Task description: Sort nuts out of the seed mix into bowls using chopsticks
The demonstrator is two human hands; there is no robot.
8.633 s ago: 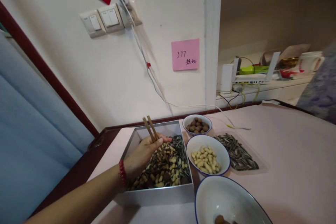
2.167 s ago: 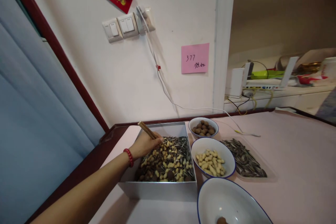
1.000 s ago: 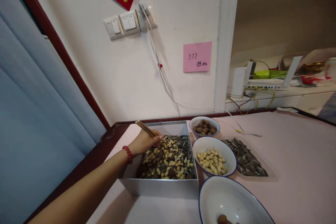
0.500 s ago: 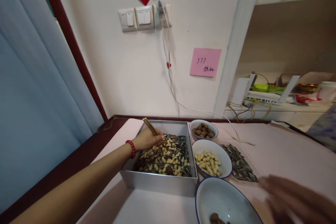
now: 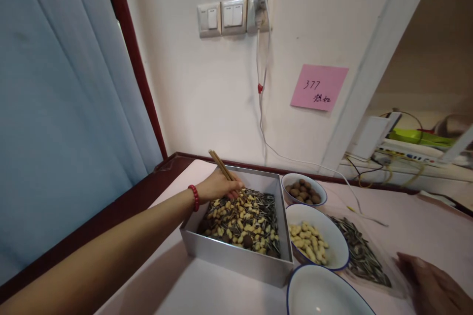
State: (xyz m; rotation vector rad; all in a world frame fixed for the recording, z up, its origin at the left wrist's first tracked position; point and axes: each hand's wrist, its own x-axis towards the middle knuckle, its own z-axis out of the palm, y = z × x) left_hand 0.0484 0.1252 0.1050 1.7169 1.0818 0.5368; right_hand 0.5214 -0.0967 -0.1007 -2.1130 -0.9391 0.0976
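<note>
My left hand (image 5: 221, 184), with a red bead bracelet on the wrist, is closed around a pair of wooden chopsticks (image 5: 219, 161). Their lower ends reach into a silver metal box (image 5: 236, 259) filled with mixed peanuts, striped sunflower seeds and some round brown nuts. At the lower right, my right hand (image 5: 432, 280) holds nothing that I can see, its fingers stretched out. It is right beside a clear plastic tray (image 5: 397, 283) of sunflower seeds (image 5: 362, 251); whether it touches the tray I cannot tell.
Right of the box stand a small bowl (image 5: 322, 196) of round brown nuts, a bowl (image 5: 338, 251) of peanuts and a nearer white bowl (image 5: 321, 295), partly cut off. A white cable (image 5: 295, 158) runs from the wall socket onto the table. A router (image 5: 369, 138) sits on the right shelf.
The view has swung left, so things sit further right in the picture. My right hand has moved down beside the plastic tray. My left hand still grips the chopsticks in the box.
</note>
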